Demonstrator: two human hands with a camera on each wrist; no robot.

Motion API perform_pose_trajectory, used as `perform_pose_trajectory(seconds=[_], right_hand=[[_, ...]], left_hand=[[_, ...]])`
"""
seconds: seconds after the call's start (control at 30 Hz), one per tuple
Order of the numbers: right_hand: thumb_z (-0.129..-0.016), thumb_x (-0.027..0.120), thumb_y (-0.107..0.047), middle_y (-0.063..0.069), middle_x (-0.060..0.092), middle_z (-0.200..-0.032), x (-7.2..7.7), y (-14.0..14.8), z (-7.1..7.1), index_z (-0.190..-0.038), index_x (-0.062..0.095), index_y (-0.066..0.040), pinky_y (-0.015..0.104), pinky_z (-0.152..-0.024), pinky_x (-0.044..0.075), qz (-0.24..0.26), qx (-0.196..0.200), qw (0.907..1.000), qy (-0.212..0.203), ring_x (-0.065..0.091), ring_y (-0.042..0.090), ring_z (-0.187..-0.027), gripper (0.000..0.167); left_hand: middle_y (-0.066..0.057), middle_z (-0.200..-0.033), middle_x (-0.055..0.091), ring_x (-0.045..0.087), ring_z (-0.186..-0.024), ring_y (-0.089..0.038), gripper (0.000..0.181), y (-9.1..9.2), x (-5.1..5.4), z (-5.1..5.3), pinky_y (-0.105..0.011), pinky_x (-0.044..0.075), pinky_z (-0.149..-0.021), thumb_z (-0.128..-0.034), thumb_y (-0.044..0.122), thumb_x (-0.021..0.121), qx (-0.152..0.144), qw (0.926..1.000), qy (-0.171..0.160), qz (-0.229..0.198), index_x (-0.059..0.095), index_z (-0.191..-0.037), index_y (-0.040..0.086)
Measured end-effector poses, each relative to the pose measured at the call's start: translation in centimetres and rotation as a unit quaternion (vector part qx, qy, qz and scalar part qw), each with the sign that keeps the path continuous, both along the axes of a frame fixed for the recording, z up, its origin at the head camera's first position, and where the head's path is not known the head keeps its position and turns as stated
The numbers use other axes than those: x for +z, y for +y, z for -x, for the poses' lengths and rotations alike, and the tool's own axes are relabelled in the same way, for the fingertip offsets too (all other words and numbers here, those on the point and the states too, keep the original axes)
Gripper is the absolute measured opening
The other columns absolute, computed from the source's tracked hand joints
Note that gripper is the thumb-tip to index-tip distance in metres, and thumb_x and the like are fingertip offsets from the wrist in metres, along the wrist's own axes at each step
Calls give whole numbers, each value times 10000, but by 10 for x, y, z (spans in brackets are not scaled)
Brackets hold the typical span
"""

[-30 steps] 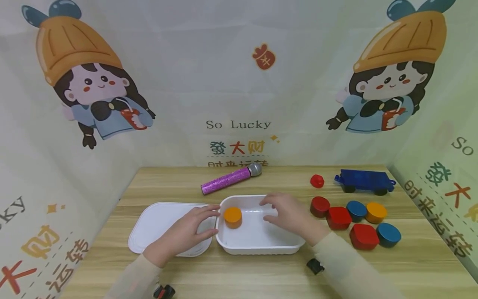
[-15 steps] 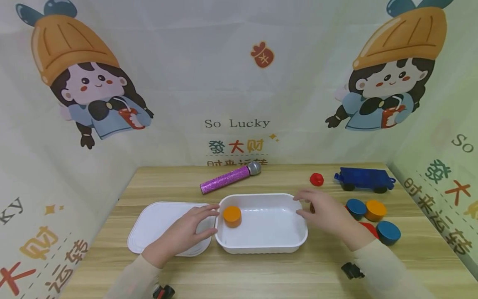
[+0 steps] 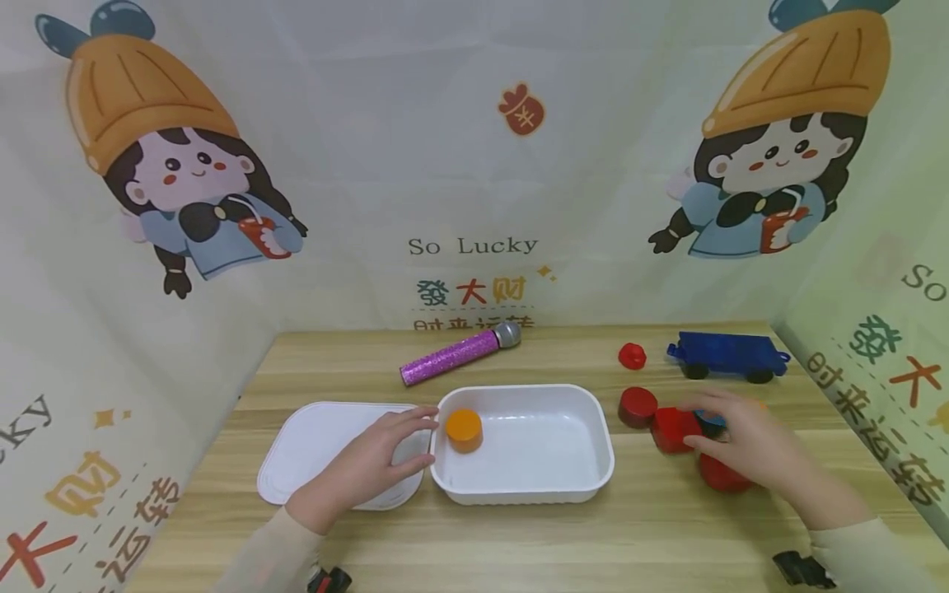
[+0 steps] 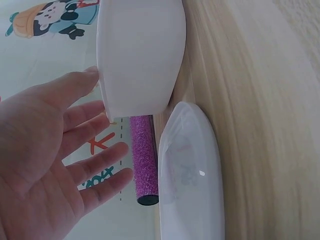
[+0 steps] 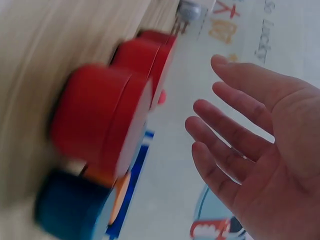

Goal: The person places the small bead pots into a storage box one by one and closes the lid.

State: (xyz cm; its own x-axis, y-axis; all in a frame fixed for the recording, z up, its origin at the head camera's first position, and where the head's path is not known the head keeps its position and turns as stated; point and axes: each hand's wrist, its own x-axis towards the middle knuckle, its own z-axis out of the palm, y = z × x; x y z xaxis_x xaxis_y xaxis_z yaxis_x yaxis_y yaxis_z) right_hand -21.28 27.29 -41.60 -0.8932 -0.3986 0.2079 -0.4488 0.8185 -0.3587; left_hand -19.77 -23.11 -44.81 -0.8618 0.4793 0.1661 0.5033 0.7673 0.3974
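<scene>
The white plastic box [image 3: 530, 497] stands mid-table, with an orange round block [image 3: 464, 431] inside at its left end. My left hand [image 3: 371, 461] touches the box's left rim, its fingers extended in the left wrist view. Under that hand lies a flat white lid [image 3: 311, 449]. Over the blocks at the right hovers my right hand [image 3: 759, 449], fingers spread and holding nothing. Closest to it are a red block [image 3: 675, 430], another red block [image 3: 722, 476] and a partly covered blue block [image 3: 710, 420]. A second blue block [image 5: 72, 205] shows in the right wrist view.
A red round block [image 3: 638, 407] sits between box and right hand. Farther back are a small red piece [image 3: 632, 356] and a blue toy wagon [image 3: 730, 354]. A glittery purple microphone [image 3: 452, 357] lies behind the box. Printed cloth [image 3: 474, 165] walls the table.
My right hand has moved from above the box rightward to over the blocks, now covering some of them. The left hand stays at the box's rim.
</scene>
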Motion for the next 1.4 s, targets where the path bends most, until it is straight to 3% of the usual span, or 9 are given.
perform_pose_trajectory(seconds=[0.13,0.3,0.5,0.67,0.83,1.03,1.4], right_hand=[[-821,877,-212,160,740,-1130,-8,23,-7,-1140,748,-47,498,-785,621,-172,-34,9998,38,728,330,-933,382],[-796,893,-214,65,764,-1075,-19,43,-15,-1115,761,-65,502,-812,618,-399,61,9992,-1,722,306,-940,376],[-757,923,-229,21,751,-1089,-29,57,-20,-1075,781,-120,518,-849,605,-423,184,9984,330,697,304,-979,366],[-732,938,-259,50,750,-1144,-32,61,-20,-1081,787,-148,555,-883,594,-503,367,9973,389,697,351,-1039,397],[-690,954,-220,25,744,-1169,-34,63,-17,-1098,783,-189,463,-851,623,-628,634,9949,481,701,337,-1041,443],[-674,945,-139,31,742,-1175,-32,65,-14,-1111,776,-187,443,-851,628,-713,753,9941,333,704,324,-1041,470],[-683,962,-254,-28,754,-1124,-31,64,-17,-1052,798,-227,344,-810,623,-494,764,9940,607,712,241,-1002,404]], left_hand=[[-72,-1565,527,517,-1411,-339,471,1,0,-1,-553,429,-1173,-972,329,724,16,10000,59,-17,646,-1377,102],[-68,-1560,533,521,-1408,-339,467,1,0,0,-551,430,-1172,-965,325,734,5,10000,81,5,654,-1369,104],[-71,-1562,530,522,-1403,-349,467,0,0,1,-564,430,-1169,-968,313,733,-10,10000,12,-23,651,-1375,100],[-71,-1562,531,517,-1408,-350,477,0,2,0,-562,429,-1171,-969,318,731,-13,10000,-33,-26,646,-1383,98],[-78,-1555,537,517,-1407,-351,478,1,4,-1,-561,426,-1174,-969,317,729,-34,10000,-67,-61,647,-1384,95],[-79,-1545,548,520,-1406,-342,468,1,4,-1,-546,425,-1178,-968,315,731,-56,10000,-18,-45,653,-1375,96],[-78,-1557,535,518,-1405,-349,476,1,3,-2,-558,432,-1170,-967,322,732,-31,10000,-24,-44,648,-1380,100]])
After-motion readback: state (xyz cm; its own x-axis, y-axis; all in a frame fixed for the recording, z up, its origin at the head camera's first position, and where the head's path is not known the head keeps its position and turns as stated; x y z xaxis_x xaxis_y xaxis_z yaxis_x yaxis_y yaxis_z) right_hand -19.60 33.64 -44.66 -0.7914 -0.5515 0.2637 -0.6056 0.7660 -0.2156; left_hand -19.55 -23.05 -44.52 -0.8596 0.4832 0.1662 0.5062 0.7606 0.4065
